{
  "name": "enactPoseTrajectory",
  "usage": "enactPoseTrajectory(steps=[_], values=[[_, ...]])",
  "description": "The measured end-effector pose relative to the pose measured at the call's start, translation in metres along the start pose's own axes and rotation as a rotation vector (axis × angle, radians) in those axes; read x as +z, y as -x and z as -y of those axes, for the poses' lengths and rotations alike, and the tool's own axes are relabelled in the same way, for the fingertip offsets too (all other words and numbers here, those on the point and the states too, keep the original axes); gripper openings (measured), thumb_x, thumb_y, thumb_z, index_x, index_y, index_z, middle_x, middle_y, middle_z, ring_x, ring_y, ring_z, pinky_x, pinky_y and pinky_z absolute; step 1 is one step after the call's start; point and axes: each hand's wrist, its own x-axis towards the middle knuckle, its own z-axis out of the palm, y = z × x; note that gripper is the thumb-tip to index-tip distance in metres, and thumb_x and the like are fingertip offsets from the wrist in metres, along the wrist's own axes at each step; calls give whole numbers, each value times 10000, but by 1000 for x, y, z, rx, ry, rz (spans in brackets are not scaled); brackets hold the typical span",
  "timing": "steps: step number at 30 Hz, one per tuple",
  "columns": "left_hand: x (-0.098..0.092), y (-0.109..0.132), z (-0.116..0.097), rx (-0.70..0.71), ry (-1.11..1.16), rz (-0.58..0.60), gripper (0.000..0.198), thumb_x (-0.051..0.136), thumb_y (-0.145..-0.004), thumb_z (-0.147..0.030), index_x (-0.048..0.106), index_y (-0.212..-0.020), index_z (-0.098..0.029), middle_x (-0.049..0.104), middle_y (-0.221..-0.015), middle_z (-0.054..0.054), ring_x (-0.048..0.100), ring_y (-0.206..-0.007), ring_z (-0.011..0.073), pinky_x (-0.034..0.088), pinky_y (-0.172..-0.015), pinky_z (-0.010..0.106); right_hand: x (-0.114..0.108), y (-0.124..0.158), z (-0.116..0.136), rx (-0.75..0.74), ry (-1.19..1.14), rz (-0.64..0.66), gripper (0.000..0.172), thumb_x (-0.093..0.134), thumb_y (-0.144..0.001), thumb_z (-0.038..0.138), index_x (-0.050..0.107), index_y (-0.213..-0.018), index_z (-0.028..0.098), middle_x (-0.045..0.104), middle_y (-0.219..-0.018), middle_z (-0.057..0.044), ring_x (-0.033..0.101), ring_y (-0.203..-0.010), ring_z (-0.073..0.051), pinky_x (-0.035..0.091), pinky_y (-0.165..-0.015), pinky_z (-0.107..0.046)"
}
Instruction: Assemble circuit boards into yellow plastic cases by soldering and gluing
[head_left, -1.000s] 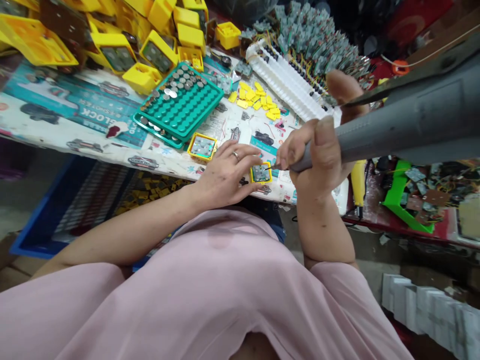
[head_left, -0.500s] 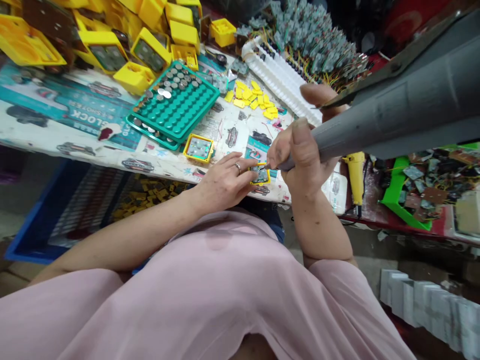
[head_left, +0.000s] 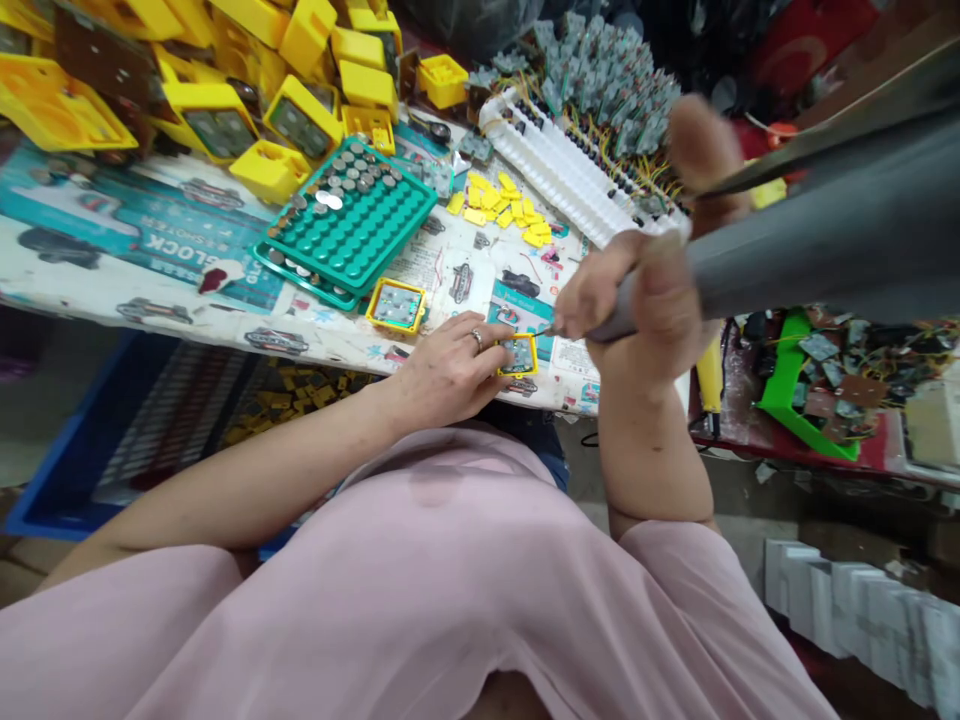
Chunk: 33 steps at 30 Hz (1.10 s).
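A worker's right hand (head_left: 660, 300), slightly blurred, wraps its fingers and thumb around a gray power tool (head_left: 810, 235), forearm raised almost upright and wrist turned so the thin bit points left toward a small yellow case (head_left: 535, 355). Whether the bit touches the case cannot be told. The left hand (head_left: 450, 365), a ring on one finger, lies palm down with fingers bent, fingertips at the case's left edge; how firmly they grip cannot be told. The left forearm slants in low from the side. The case sits open near the front edge of the printed table cover (head_left: 330, 325). A second yellow case (head_left: 397, 306) lies just beyond the left hand, beside stacked green trays (head_left: 375, 225) partly filled with silvery discs (head_left: 328, 200).
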Motion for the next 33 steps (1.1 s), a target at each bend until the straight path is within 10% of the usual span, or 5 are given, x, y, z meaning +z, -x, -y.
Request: enactPoseTrajectory(steps=[5, 10, 14, 26, 33], values=[[-19, -15, -5, -313, 300, 172, 341, 534, -944, -358, 616, -1202, -151, 766, -1067, 78, 734, -905, 194, 568, -807, 299, -13, -34, -25, -210, -87, -513, 593, 689, -746, 725, 557, -1157, 318, 329, -435, 131, 270, -300, -81, 257, -327, -273], [-25, -47, -16, -492, 113, 567, 428, 331, -1005, -354, 589, -1294, -172, 780, -900, 75, 753, -825, 280, 550, -710, 368, -31, -43, -61, -4, 27, -352, 738, 555, -782, 802, 417, -1360, 365, 386, -483, 107, 357, -406, -129, 335, -465, -318], [-19, -58, -18, -504, -216, 662, 467, 284, -1018, -368, 687, -1137, -163, 768, -882, 150, 747, -854, 376, 541, -664, 441, -33, -38, -69, 137, 46, -271, 784, 533, -777, 817, 371, -1406, 379, 493, -538, 80, 443, -466, -154, 380, -513, -337], [-23, -72, -3, -458, -248, 498, 353, 418, -993, -281, 740, -1091, -174, 737, -1091, 104, 713, -952, 278, 520, -650, 343, -27, -45, -90, -36, 256, -290, 774, 395, -810, 872, 385, -1399, 370, 459, -545, 75, 443, -425, -128, 396, -486, -315], [-4, -87, 13, -351, -71, 328, 337, 527, -933, -249, 686, -1226, -197, 711, -1183, 95, 687, -1033, 258, 543, -778, 352, -23, -37, -46, -24, 133, -372, 604, 455, -818, 824, 456, -1243, 394, 389, -512, 93, 337, -392, -126, 338, -446, -323]])
